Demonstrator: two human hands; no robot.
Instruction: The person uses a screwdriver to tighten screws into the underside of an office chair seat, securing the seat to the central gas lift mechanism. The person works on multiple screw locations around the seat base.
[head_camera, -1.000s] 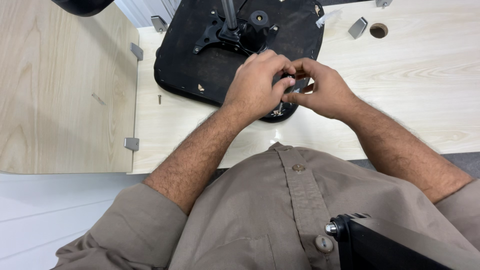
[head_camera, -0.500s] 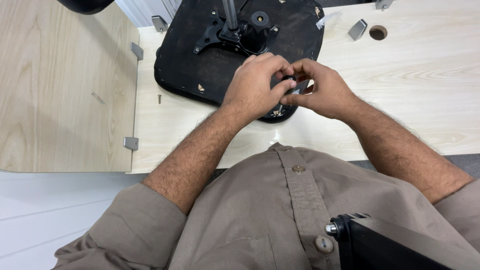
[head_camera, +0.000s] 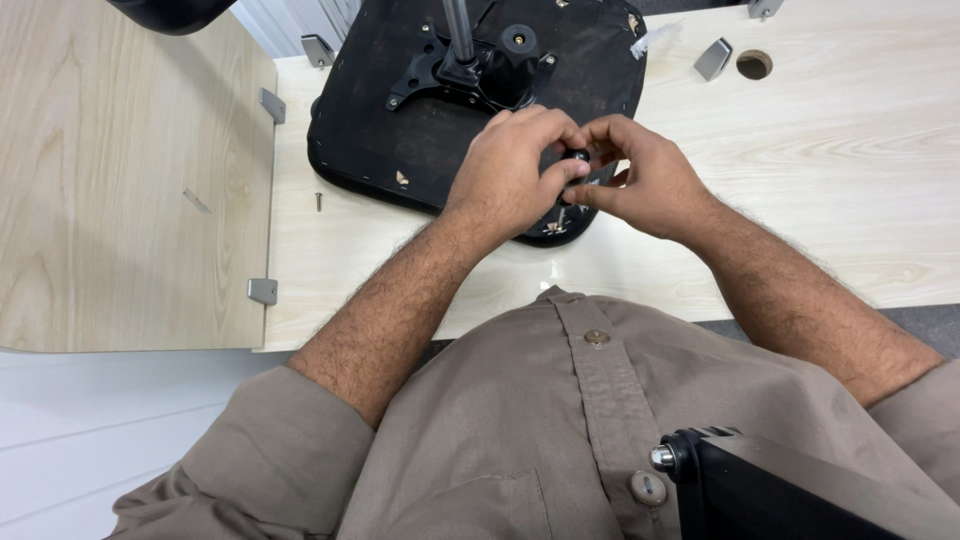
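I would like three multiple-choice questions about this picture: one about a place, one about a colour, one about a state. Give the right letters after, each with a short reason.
1. Where does the loose screw lie?
A. on the light wooden table, left of the black seat base
B. on top of the seat base
C. inside the round hole in the table

2. What colour is the seat base?
A. white
B. black
C. red

3. How are the two hands?
A. far apart, flat on the table
B. close together, fingertips pinching a small dark part
C. both hidden under the table

Answers:
1 A: the screw rests on the table just beside the base's left edge.
2 B: the base and its metal bracket are black.
3 B: the left hand and right hand meet over the base's near edge around a small dark part.
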